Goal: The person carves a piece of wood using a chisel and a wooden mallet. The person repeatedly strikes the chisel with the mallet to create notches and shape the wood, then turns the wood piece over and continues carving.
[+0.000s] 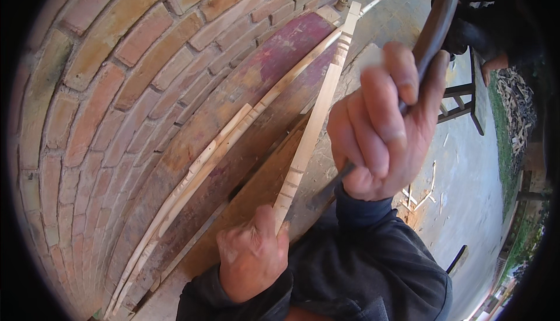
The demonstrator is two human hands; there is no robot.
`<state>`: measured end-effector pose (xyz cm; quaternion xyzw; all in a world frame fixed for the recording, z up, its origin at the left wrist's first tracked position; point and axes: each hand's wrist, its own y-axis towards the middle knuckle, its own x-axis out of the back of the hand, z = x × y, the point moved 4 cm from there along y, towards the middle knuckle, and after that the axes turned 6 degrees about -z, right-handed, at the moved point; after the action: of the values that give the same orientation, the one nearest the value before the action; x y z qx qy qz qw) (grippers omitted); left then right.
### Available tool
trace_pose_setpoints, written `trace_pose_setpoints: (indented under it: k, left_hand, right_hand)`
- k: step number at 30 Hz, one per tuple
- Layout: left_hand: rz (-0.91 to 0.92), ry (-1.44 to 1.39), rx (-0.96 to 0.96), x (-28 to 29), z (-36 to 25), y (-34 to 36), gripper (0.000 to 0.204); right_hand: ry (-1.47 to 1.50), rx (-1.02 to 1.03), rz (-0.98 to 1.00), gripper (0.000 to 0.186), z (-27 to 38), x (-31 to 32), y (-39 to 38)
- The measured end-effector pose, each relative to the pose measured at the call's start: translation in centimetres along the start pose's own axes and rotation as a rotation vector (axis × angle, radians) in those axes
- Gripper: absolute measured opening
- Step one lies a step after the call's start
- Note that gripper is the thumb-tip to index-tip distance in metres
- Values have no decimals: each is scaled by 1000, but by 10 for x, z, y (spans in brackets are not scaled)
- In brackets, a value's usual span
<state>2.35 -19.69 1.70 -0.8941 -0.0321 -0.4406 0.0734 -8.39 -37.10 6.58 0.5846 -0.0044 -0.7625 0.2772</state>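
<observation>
My left hand (254, 255), low in the middle, is closed round the near end of a pale wooden stick (319, 111). The stick slants up and away, squared in shape, with carved or scored bands near both ends. Raised to the right of it, my right hand (382, 125) is wrapped round a hand tool with a dark handle (436, 20). A dark metal part shows below that fist, blurred, so its exact kind is unclear. The tool and the stick appear apart.
Long peeled sticks (192, 180) lie on a worn bench board (233, 96) with reddish paint, along a brick wall (116, 88). At right, wood offcuts (417, 197) litter the concrete floor. Another person in dark clothes (496, 23) is by a dark wooden frame (475, 96), near a woodpile (513, 108).
</observation>
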Motion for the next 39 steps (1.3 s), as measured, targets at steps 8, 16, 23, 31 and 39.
trace_pose_setpoints:
  k: [8,16,23,31,39]
  left_hand:
    - [-24,-8,-4,-1,2,-2,24]
    - [-24,86,23,-1,-1,-5,30]
    - [21,196,61,1,-13,-8,27]
    - [-32,332,-32,0,-13,-14,38]
    - [-22,129,20,12,-5,-34,38]
  right_hand:
    - [-105,-144,-256,55,-4,25,-6]
    - [-426,228,-467,44,64,64,-16]
    - [-947,963,-640,44,173,119,4]
    - [-1161,909,-639,41,164,181,21]
    - [-1210,802,-656,34,162,197,17]
